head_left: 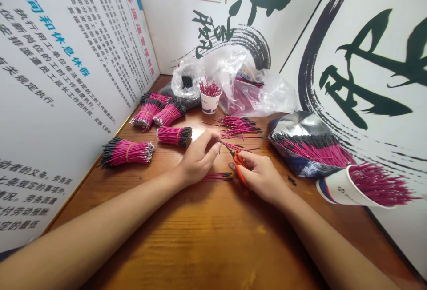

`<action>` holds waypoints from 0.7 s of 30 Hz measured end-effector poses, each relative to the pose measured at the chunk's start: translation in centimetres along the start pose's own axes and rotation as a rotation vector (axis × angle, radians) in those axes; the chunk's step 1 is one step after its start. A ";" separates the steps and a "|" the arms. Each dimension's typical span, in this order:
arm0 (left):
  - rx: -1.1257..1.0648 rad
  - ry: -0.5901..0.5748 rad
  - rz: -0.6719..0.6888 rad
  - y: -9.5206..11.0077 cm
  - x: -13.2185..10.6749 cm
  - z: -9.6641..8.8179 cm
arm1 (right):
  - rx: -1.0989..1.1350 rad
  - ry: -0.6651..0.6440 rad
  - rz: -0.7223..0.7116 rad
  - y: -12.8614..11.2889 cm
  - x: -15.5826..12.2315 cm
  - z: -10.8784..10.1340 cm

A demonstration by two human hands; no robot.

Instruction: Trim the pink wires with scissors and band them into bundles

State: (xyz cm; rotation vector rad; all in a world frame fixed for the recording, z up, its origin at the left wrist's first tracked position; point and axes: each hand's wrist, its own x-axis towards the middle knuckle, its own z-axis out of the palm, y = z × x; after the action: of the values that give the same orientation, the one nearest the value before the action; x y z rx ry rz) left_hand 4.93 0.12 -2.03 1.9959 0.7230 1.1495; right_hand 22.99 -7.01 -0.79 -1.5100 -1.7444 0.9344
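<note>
A: So, nearest first: the left hand (pixel 198 159)?

B: Narrow pinch, fingertips (pixel 216 148) closed on a thin pink wire (pixel 240 148), with the forearm reaching in from the lower left.

A: And the right hand (pixel 262 176)?

B: Wrapped around the orange handles of a pair of wire snips (pixel 239 162), nose up and toward the pinch, just beside the left fingertips.

A: Which hand nearer the wire, then?

B: Left, holding it; right, only a little farther along. Long axis roughly crosswise, left to right, free end pointing away from the pinch toward the right, probably. Too fine a strand here for certainty.

A: Right below the hands?

B: A small loose bunch of black-tipped pink wires (pixel 216 177), on the wooden tabletop (pixel 213 245), just in front of the left fingers.

A: Farther out?

B: Rubber-banded wire bundles (pixel 174 136) off to the left of the left hand. Straight ahead, a loose heap of pink wires (pixel 238 126), then a paper cup (pixel 211 104) full of more, beside a crumpled plastic bag (pixel 265 96). To the right of the right hand, a foil bag (pixel 295 123) and, farther along, a tipped paper cup (pixel 333 188) spilling wires.
</note>
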 end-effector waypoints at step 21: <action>0.492 -0.299 0.147 0.5 0.0 -0.2 | -0.322 0.290 0.063 1.9 1.1 -2.4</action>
State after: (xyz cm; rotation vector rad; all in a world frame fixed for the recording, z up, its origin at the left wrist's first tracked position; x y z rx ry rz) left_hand 4.76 -0.10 -1.59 2.5993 0.7632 0.7697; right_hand 25.86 -5.56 -1.04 -1.8113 -1.6960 0.4456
